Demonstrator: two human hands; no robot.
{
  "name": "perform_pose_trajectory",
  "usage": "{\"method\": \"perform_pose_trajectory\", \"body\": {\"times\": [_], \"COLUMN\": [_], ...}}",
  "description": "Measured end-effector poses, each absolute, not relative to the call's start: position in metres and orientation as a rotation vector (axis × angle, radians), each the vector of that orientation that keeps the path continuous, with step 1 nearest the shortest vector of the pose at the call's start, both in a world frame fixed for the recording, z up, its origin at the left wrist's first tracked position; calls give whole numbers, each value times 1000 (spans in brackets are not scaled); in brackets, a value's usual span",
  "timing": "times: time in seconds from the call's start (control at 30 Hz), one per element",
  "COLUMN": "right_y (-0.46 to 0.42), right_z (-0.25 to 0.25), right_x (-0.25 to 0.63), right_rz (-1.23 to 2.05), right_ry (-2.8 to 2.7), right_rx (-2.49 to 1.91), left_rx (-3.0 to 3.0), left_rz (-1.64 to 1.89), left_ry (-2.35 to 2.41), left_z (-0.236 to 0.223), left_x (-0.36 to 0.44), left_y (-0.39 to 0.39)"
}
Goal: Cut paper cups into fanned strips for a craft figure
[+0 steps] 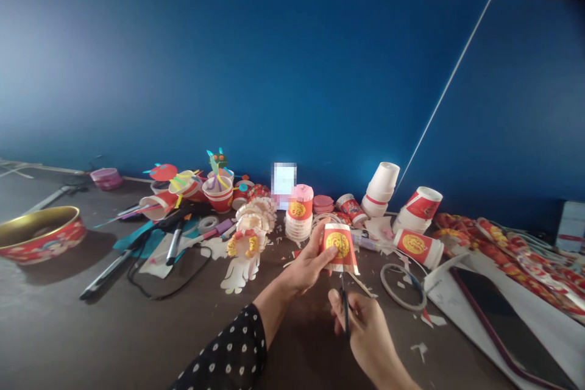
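In the lower centre of the frame, your left hand (pixel 307 265) pinches a red-and-white paper cup (pixel 337 248) between its fingers, while your right hand (pixel 369 324) grips black-handled scissors (pixel 346 315) just below.

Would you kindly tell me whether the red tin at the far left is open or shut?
Open: no lid covers the red tin, and its gold inner wall shows.

The desk (pixel 41 335) is dark and flat. Placed directly on it: a red tin (pixel 68 245) at left, a purple tub (pixel 106 180) and stacked cups (pixel 382 187) toward the rear, a ring (pixel 388 297) right of center, paper scraps (pixel 420 351) near it.
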State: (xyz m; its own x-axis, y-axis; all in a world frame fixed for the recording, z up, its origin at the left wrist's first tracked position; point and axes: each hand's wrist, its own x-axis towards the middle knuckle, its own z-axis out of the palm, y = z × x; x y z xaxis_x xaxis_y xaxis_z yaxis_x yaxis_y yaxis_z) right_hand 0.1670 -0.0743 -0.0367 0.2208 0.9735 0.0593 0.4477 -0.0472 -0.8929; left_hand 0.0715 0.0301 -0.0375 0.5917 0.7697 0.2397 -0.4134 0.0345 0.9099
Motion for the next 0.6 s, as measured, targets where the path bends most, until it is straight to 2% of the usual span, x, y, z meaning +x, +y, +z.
{"method": "perform_pose_trajectory", "body": {"times": [0.6], "right_y": [-76], "right_z": [-33], "right_x": [164], "right_rz": [844], "right_ry": [-1291], "right_rx": [-1575], "left_rx": [1227], "left_rz": [925], "left_ry": [366], "left_z": [-34], "left_x": [72], "left_y": [28]}}
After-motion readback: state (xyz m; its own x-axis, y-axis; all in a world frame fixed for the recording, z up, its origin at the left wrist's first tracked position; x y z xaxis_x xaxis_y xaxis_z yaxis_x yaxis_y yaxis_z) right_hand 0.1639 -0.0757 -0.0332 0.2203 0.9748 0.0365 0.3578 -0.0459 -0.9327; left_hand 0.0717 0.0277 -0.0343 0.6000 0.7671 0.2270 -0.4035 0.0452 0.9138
